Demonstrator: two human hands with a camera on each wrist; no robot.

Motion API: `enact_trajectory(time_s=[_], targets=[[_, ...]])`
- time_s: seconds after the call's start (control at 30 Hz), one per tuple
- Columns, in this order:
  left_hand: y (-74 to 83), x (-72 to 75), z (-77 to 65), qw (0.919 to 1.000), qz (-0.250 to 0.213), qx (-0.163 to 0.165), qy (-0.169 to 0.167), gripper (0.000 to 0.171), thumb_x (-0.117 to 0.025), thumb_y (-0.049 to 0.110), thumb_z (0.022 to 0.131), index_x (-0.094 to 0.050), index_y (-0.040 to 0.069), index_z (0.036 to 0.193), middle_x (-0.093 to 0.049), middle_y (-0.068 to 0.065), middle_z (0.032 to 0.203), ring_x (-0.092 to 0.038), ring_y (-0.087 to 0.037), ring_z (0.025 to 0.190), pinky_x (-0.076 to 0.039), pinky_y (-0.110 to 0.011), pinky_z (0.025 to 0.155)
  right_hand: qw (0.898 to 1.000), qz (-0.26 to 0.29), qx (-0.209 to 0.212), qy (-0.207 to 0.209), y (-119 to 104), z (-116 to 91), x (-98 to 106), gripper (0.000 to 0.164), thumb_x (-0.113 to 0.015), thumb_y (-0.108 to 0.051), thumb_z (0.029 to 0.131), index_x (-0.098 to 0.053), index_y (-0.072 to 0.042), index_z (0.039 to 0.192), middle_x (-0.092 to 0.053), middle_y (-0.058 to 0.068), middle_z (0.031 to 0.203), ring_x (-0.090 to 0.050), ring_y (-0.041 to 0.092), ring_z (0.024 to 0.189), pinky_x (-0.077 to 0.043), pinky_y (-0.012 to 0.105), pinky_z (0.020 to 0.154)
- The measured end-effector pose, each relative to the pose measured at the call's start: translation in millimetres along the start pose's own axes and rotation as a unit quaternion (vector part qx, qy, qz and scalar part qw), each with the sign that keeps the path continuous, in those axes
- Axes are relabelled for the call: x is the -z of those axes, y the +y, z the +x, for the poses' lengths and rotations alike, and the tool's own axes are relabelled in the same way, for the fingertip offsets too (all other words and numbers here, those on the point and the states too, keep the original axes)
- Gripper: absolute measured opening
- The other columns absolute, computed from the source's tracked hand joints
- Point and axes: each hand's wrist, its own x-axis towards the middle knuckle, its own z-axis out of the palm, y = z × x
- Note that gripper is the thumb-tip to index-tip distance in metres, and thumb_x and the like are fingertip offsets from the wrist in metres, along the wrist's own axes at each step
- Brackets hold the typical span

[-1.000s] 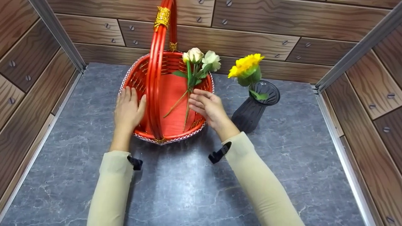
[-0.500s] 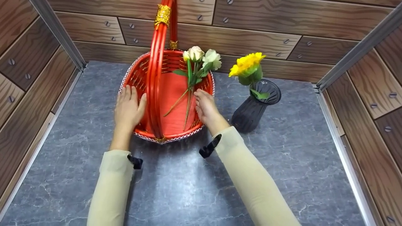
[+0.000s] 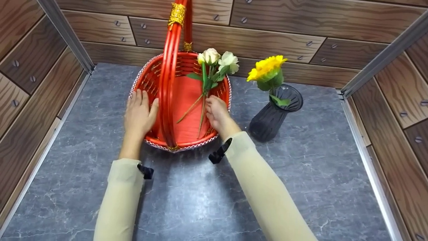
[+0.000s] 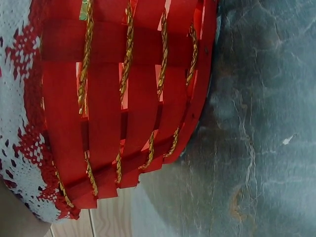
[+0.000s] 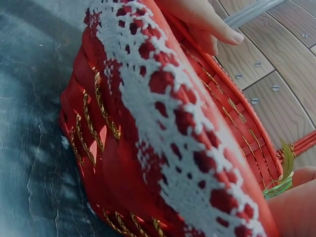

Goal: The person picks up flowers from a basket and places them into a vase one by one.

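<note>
A red woven basket [image 3: 189, 146] with a tall handle and lace-trimmed rim stands on the grey surface. My left hand [image 3: 137, 115] rests on its left rim, fingers straight. Inside, at the right, lean a cream rose [image 3: 211, 57] and a white flower [image 3: 228, 61], their stems reaching down across the basket floor. Over the right rim, my right hand [image 3: 218, 112] pinches at the flower stems with curled fingers. In the right wrist view, a green stem [image 5: 279, 187] shows beside the thumb and a fingertip. The left wrist view shows only the basket's outer weave [image 4: 103, 94].
Right of the basket, a dark ribbed glass vase [image 3: 269, 124] holds a yellow flower [image 3: 266, 68]. The basket handle [image 3: 169, 77] arches up between the hands. Wood-patterned walls [image 3: 267, 36] enclose the back and both sides.
My right hand has moved in to the flower stems, its spread fingers drawing together and curling. The left hand stays on the rim. The head view has shifted slightly.
</note>
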Motion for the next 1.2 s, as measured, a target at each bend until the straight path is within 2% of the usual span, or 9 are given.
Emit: enact_trajectory(time_s=[0.27, 0.37, 0.47, 0.53, 0.63, 0.7, 0.77, 0.97, 1.2], targets=[[-0.5, -1.2, 0.0, 0.9999, -0.002, 0.006, -0.013, 0.075, -0.026, 0.053, 0.106, -0.028, -0.004, 0.154, -0.017, -0.025, 0.163, -0.009, -0.039, 0.153, -0.002, -0.048, 0.125, 1.000, 0.012, -0.004, -0.011, 3, 3, 1, 0.061, -0.042, -0.005, 0.102, -0.018, -0.005, 0.159, -0.025, 0.023, 0.162, -0.019, 0.034, 0.152, -0.011, 0.048, 0.125], [-0.6, -1.9, 0.0, 0.9999, -0.002, 0.006, -0.011, 0.073, -0.028, 0.051, 0.106, -0.029, -0.004, 0.154, -0.018, -0.025, 0.162, -0.010, -0.038, 0.153, -0.004, -0.048, 0.125, 1.000, 0.022, 0.006, -0.014, 6, 2, 0, 0.060, -0.044, -0.002, 0.101, -0.022, -0.004, 0.157, -0.033, 0.024, 0.157, -0.030, 0.034, 0.147, -0.019, 0.048, 0.123], [-0.6, -1.4, -0.2, 0.9999, 0.000, 0.006, -0.010, 0.076, -0.025, 0.054, 0.106, -0.028, -0.005, 0.154, -0.018, -0.025, 0.162, -0.009, -0.038, 0.153, -0.004, -0.048, 0.125, 1.000, 0.025, 0.011, -0.009, 8, 2, -1, 0.060, -0.048, 0.000, 0.100, -0.027, -0.004, 0.155, -0.045, 0.022, 0.146, -0.053, 0.027, 0.123, -0.031, 0.046, 0.119], [-0.5, -1.3, 0.0, 0.9999, 0.000, 0.005, -0.010, 0.078, -0.022, 0.056, 0.105, -0.028, -0.005, 0.154, -0.018, -0.025, 0.162, -0.009, -0.038, 0.153, -0.004, -0.048, 0.125, 1.000, 0.022, 0.010, -0.008, 9, 2, -2, 0.061, -0.051, 0.001, 0.098, -0.028, -0.004, 0.155, -0.055, 0.019, 0.132, -0.061, 0.020, 0.101, -0.041, 0.042, 0.111], [-1.1, -1.2, 0.2, 1.0000, -0.001, 0.000, -0.001, 0.078, -0.023, 0.056, 0.105, -0.029, -0.005, 0.153, -0.021, -0.026, 0.161, -0.011, -0.038, 0.153, -0.006, -0.048, 0.125, 1.000, 0.005, 0.007, -0.014, 10, 3, -4, 0.063, -0.056, 0.007, 0.095, -0.032, -0.001, 0.153, -0.060, 0.016, 0.113, -0.061, 0.012, 0.075, -0.056, 0.030, 0.083], [-1.6, -1.5, 0.6, 1.0000, -0.002, -0.004, 0.007, 0.077, -0.026, 0.054, 0.105, -0.031, -0.006, 0.152, -0.023, -0.027, 0.161, -0.013, -0.038, 0.153, -0.008, -0.049, 0.125, 1.000, -0.002, 0.009, -0.026, 11, 5, -5, 0.064, -0.056, 0.013, 0.092, -0.034, 0.003, 0.151, -0.059, 0.020, 0.108, -0.061, 0.013, 0.068, -0.056, 0.023, 0.064], [-2.1, -1.9, 0.5, 0.9999, -0.004, -0.006, 0.010, 0.076, -0.027, 0.054, 0.105, -0.032, -0.007, 0.152, -0.025, -0.027, 0.160, -0.013, -0.038, 0.153, -0.008, -0.049, 0.125, 0.999, -0.013, 0.007, -0.040, 12, 6, -6, 0.062, -0.055, 0.018, 0.090, -0.037, 0.007, 0.148, -0.059, 0.026, 0.113, -0.061, 0.015, 0.067, -0.052, 0.018, 0.054], [-1.7, -1.5, 0.3, 1.0000, -0.002, 0.000, 0.001, 0.081, -0.021, 0.059, 0.104, -0.030, -0.005, 0.153, -0.022, -0.025, 0.161, -0.011, -0.038, 0.153, -0.006, -0.048, 0.125, 0.995, -0.049, -0.029, -0.081, 11, 3, -7, 0.056, -0.058, 0.015, 0.091, -0.043, 0.009, 0.144, -0.057, 0.032, 0.133, -0.066, 0.021, 0.083, -0.057, 0.020, 0.065], [-1.9, -1.7, 0.3, 1.0000, -0.001, 0.004, -0.007, 0.086, -0.015, 0.063, 0.102, -0.027, -0.004, 0.154, -0.019, -0.024, 0.162, -0.010, -0.038, 0.153, -0.005, -0.049, 0.125, 0.993, -0.035, -0.045, -0.099, 10, 2, -5, 0.046, -0.063, 0.010, 0.091, -0.055, 0.006, 0.136, -0.072, 0.013, 0.097, -0.070, 0.018, 0.079, -0.060, 0.025, 0.075]])
